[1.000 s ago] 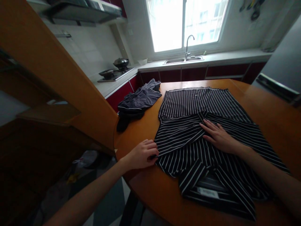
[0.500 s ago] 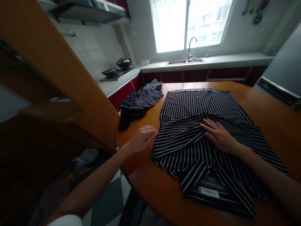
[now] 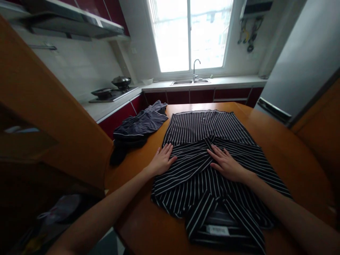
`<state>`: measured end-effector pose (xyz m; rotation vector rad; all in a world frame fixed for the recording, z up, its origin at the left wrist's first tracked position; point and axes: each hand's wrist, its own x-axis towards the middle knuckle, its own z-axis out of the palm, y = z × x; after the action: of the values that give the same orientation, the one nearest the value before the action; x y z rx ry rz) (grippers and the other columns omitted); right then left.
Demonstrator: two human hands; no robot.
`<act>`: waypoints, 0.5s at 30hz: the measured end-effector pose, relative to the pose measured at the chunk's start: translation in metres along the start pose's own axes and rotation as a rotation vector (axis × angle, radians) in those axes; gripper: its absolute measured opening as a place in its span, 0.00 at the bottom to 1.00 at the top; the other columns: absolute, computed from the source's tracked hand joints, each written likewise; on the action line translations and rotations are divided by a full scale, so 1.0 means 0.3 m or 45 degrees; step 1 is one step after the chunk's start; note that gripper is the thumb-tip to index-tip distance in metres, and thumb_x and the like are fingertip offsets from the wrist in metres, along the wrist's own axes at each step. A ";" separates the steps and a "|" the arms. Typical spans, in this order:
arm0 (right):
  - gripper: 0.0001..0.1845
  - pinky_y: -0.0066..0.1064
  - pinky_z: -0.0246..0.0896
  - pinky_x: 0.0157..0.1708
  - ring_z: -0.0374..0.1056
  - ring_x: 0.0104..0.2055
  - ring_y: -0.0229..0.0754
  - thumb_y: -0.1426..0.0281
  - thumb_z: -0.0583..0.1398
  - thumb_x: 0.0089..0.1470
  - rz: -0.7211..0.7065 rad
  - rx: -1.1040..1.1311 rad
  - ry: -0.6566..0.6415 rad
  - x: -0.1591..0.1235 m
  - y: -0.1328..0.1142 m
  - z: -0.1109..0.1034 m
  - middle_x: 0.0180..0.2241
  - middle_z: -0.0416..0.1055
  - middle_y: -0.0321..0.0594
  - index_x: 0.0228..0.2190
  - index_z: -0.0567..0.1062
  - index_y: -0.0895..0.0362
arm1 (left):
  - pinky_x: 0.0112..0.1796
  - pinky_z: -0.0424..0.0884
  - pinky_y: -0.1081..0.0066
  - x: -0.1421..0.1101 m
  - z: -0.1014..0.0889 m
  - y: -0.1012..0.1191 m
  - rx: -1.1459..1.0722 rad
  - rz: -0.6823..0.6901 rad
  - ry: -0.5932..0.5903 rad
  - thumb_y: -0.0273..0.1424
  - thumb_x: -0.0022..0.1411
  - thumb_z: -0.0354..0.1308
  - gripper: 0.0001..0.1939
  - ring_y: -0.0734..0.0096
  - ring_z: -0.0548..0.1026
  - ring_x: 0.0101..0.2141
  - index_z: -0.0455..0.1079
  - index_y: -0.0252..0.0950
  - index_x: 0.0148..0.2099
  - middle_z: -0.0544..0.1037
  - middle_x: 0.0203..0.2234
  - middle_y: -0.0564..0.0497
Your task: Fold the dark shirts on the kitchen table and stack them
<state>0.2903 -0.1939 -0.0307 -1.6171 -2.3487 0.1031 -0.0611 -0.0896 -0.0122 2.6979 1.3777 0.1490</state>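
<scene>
A black shirt with white stripes [image 3: 196, 159] lies spread on the wooden table [image 3: 138, 219], its collar towards me and its hem at the far side. Both sleeves are folded in across the body, meeting near the middle. My left hand [image 3: 162, 160] rests open on the shirt's left edge, fingers spread and pointing away. Flat on the folded sleeves near the centre lies my right hand [image 3: 225, 163], open with its fingers apart. Inside the collar a white label [image 3: 218, 230] shows.
Grey and black clothes [image 3: 139, 124] are heaped at the table's far left edge. Behind the table are a counter with a sink [image 3: 183, 82], a stove with a lidded pan [image 3: 121, 81], and a fridge [image 3: 297, 56] on the right. A wooden panel [image 3: 66, 117] stands at left.
My left hand has gone from closed fingers beside the shirt's left edge to lying open on it. My right hand stays on the sleeves. The view has turned right.
</scene>
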 end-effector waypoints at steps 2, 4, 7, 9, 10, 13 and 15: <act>0.35 0.57 0.38 0.68 0.36 0.73 0.50 0.52 0.46 0.68 0.055 0.000 0.036 0.007 0.000 -0.003 0.71 0.42 0.49 0.69 0.51 0.52 | 0.64 0.42 0.43 0.016 -0.019 -0.001 -0.003 -0.036 0.013 0.49 0.74 0.39 0.34 0.49 0.47 0.70 0.50 0.36 0.73 0.51 0.71 0.39; 0.35 0.57 0.39 0.68 0.39 0.73 0.52 0.54 0.45 0.68 0.170 -0.006 0.099 0.017 0.009 -0.011 0.71 0.46 0.52 0.69 0.53 0.57 | 0.64 0.48 0.45 0.059 -0.048 0.010 -0.033 -0.021 0.070 0.46 0.73 0.43 0.32 0.48 0.54 0.68 0.54 0.36 0.71 0.58 0.68 0.39; 0.32 0.56 0.44 0.67 0.45 0.71 0.55 0.62 0.42 0.68 0.421 -0.020 0.209 0.027 0.039 -0.023 0.68 0.53 0.57 0.66 0.58 0.66 | 0.58 0.62 0.58 0.165 -0.088 0.036 -0.171 0.092 0.127 0.42 0.71 0.49 0.27 0.54 0.69 0.58 0.64 0.35 0.66 0.72 0.58 0.40; 0.31 0.54 0.47 0.66 0.49 0.70 0.56 0.67 0.42 0.67 0.551 -0.024 0.254 0.022 0.063 -0.024 0.67 0.56 0.59 0.64 0.60 0.70 | 0.52 0.68 0.64 0.242 -0.098 0.054 -0.268 0.130 0.096 0.40 0.68 0.53 0.20 0.57 0.75 0.49 0.73 0.35 0.56 0.77 0.49 0.42; 0.31 0.53 0.49 0.66 0.50 0.70 0.56 0.69 0.42 0.66 0.588 -0.025 0.264 0.017 0.073 -0.021 0.66 0.57 0.59 0.64 0.61 0.70 | 0.49 0.69 0.64 0.276 -0.097 0.062 -0.300 0.129 0.083 0.40 0.67 0.55 0.17 0.58 0.76 0.45 0.76 0.35 0.50 0.78 0.44 0.42; 0.29 0.51 0.51 0.65 0.53 0.69 0.56 0.72 0.43 0.64 0.597 -0.040 0.264 0.002 0.093 -0.009 0.65 0.60 0.60 0.62 0.64 0.70 | 0.42 0.71 0.66 0.345 -0.076 0.075 -0.345 0.130 0.089 0.39 0.66 0.55 0.14 0.61 0.76 0.38 0.76 0.34 0.40 0.78 0.37 0.44; 0.28 0.51 0.51 0.65 0.55 0.68 0.56 0.72 0.44 0.64 0.579 -0.041 0.283 0.000 0.095 -0.008 0.63 0.62 0.59 0.60 0.66 0.69 | 0.39 0.71 0.67 0.362 -0.059 0.072 -0.369 0.150 0.107 0.40 0.67 0.55 0.15 0.63 0.75 0.36 0.76 0.34 0.38 0.77 0.35 0.45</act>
<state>0.3166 -0.1838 -0.0346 -2.0349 -1.7975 -0.0221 0.0171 -0.0131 0.0124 2.5526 1.1163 0.4409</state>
